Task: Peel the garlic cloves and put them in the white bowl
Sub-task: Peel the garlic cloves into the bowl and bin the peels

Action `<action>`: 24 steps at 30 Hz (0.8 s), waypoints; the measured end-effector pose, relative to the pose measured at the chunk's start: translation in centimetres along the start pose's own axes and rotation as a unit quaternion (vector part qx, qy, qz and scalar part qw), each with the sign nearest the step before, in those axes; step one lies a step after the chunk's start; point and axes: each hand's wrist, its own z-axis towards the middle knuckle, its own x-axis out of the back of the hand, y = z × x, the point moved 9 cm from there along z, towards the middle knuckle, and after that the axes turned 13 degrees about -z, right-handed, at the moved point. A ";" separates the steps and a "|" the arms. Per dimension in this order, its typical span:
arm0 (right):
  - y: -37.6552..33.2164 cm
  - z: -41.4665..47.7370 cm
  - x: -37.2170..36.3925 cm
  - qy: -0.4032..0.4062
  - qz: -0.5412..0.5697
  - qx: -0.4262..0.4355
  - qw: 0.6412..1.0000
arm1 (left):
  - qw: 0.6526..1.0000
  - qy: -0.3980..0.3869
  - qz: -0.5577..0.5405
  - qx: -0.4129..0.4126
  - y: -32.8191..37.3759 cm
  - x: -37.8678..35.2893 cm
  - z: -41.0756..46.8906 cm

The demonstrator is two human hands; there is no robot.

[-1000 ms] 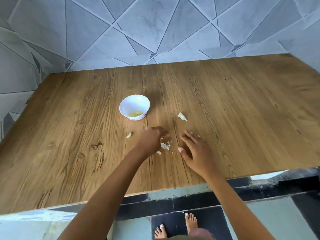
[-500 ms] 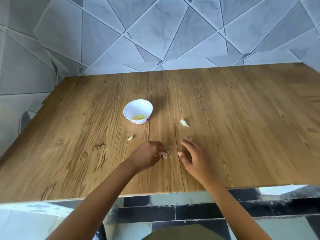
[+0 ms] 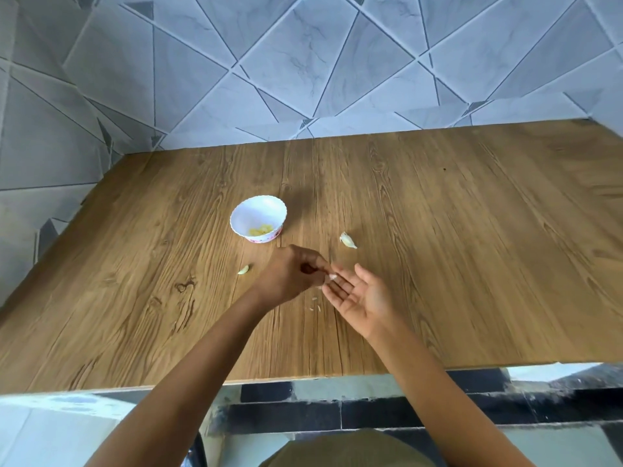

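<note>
**Bare hands meeting over a scrap of garlic**

The person is leaning over the wooden table (image 3: 472, 264), both arms reaching in. The left hand (image 3: 290, 278) is curling its fingers and pinching a small white bit (image 3: 332, 277), too small for me to tell skin from clove. It is touching that bit to the fingers of the right hand (image 3: 360, 296), which is lying palm up, fingers straight and relaxed, gripping nothing.

The white bowl (image 3: 258, 210) is sitting upright just beyond the left hand, with yellowish peeled cloves (image 3: 260, 230) lying in its bottom. An unpeeled clove (image 3: 348, 240) is lying to the bowl's right, beyond the right hand. A smaller clove (image 3: 243, 270) is resting left of the left hand. A few skin flakes (image 3: 315, 299) are lying under the hands.
</note>
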 end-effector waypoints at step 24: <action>-2.2 -0.6 2.0 0.032 0.101 0.026 0.994 | 0.966 0.047 0.242 0.075 -3.2 1.1 0.5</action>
